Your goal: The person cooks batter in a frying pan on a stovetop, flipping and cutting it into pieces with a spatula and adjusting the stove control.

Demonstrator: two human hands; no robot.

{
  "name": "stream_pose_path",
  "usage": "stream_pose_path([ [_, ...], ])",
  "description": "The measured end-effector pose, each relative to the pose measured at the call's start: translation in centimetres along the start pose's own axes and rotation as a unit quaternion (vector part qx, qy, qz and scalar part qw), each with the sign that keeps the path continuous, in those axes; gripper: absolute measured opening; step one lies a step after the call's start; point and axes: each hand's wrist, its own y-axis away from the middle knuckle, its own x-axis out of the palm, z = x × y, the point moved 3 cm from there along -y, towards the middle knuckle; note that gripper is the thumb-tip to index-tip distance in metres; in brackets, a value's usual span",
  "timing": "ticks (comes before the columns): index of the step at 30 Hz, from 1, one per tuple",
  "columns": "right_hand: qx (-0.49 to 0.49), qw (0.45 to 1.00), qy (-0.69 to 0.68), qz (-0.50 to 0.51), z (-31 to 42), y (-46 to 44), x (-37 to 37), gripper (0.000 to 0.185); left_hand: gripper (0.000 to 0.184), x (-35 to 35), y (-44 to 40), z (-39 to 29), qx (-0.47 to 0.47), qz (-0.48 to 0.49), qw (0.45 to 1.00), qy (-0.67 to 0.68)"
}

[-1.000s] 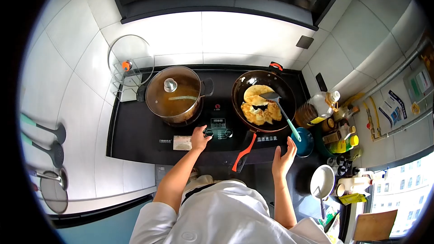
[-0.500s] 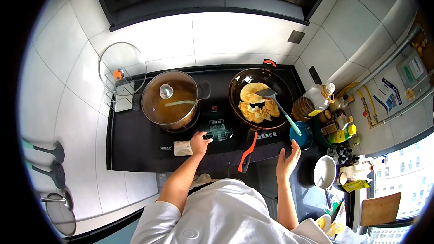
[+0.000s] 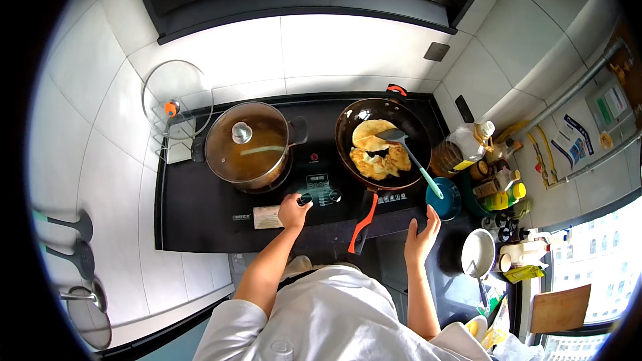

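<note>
My left hand (image 3: 293, 212) is closed with its fingertips on the left control knob (image 3: 305, 198) of the black cooktop (image 3: 194, 217). A second knob (image 3: 334, 195) sits just to the right, beside a lit display panel. My right hand (image 3: 421, 236) hangs open and holds nothing, with fingers stretched toward the blue bowl (image 3: 449, 204). Behind the hands, a frying pan (image 3: 344, 117) with an orange-and-black handle contains browned, egg-like pieces (image 3: 378, 162). A spatula (image 3: 418, 164) with a pale green handle rests across the pan, its dark blade on the food.
A glass-lidded pot (image 3: 217, 160) stands on the left burner. Another glass lid (image 3: 177, 83) leans in a wire rack at the wall. An oil jug (image 3: 461, 149) and several bottles crowd the right side, near a small white pan (image 3: 478, 251). Utensils (image 3: 81, 257) hang at left.
The whole view has shifted slightly left and up. My left hand stays at the knob, and my right hand remains open near the bowl.
</note>
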Motion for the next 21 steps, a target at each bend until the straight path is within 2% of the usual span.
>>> stream_pose_path([
  [3, 0.009, 1.0, 0.001, -0.004, -0.4, 0.0, -0.5, 0.05, 0.044, 1.1, -0.3, 0.5, -0.032, 0.062, 0.998, 0.0],
  [4, 0.01, 1.0, 0.002, -0.006, -0.5, 0.0, -0.6, 0.05, 0.055, 1.4, -0.2, 0.5, -0.013, 0.08, 0.997, -0.002],
  [6, 0.009, 1.0, 0.008, -0.011, -1.1, -0.1, -0.8, 0.049, 0.064, 1.5, 0.4, 0.4, 0.018, 0.065, 0.998, 0.009],
  [7, 0.011, 1.0, 0.007, -0.014, -1.0, -0.3, -1.0, 0.049, 0.065, 1.5, 0.7, 0.2, 0.095, 0.026, 0.995, -0.015],
  [10, 0.007, 1.0, 0.011, -0.021, -1.8, -0.8, -1.4, 0.049, 0.056, -2.1, 1.6, -4.4, 0.102, 0.084, 0.976, 0.176],
  [12, 0.002, 1.0, 0.011, -0.025, -2.1, -1.4, -1.6, 0.049, 0.05, -4.8, 3.0, -8.6, 0.068, 0.143, 0.953, 0.258],
  [14, -0.001, 1.0, 0.01, -0.027, -2.1, -1.9, -1.8, 0.048, 0.052, -5.7, 4.8, -11.4, 0.055, 0.177, 0.928, 0.324],
  [17, -0.005, 0.999, 0.004, -0.032, -2.5, -2.6, -1.7, 0.047, 0.061, -3.9, 7.2, -13.1, 0.063, 0.212, 0.915, 0.338],
  [19, -0.033, 0.998, 0.054, -0.019, -3.4, -3.6, -1.4, 0.045, 0.069, -2.7, 8.2, -13.6, 0.033, 0.244, 0.909, 0.336],
  [21, -0.064, 0.987, 0.149, -0.005, -4.7, -4.8, -0.9, 0.042, 0.068, -1.6, 9.1, -13.3, -0.004, 0.277, 0.893, 0.354],
])
